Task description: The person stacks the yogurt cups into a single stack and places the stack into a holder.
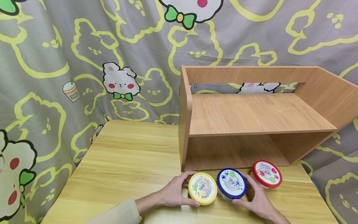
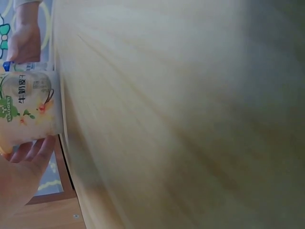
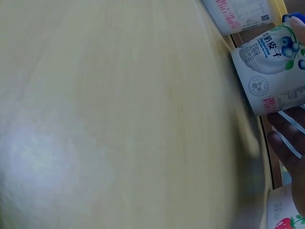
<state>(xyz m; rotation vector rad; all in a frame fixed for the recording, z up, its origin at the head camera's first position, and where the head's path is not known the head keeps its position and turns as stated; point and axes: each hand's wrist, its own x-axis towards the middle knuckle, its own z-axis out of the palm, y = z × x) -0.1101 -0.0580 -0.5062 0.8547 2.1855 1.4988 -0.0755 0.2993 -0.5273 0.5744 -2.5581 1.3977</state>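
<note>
Three round yogurt tubs with printed lids stand in a row in the head view. My left hand [image 1: 176, 189] holds the yellow-lidded tub [image 1: 202, 188] from its left side, thumb in front and fingers behind. The white wall of that tub [image 2: 31, 105], printed with flowers, shows in the left wrist view. With thumb and fingers my right hand [image 1: 258, 199] grips the blue-lidded tub [image 1: 231, 183] from the right. Blueberries are printed on this tub [image 3: 274, 67], which looks slightly tilted in the right wrist view. Behind the right hand stands the red-lidded tub [image 1: 267, 174], untouched by the left hand.
A two-level wooden shelf [image 1: 260, 113] stands at the back right of the wooden table [image 1: 126, 155], just behind the tubs. Its upright side panel [image 1: 184, 124] rises behind the yellow-lidded tub. A patterned grey curtain [image 1: 145, 46] hangs behind the table.
</note>
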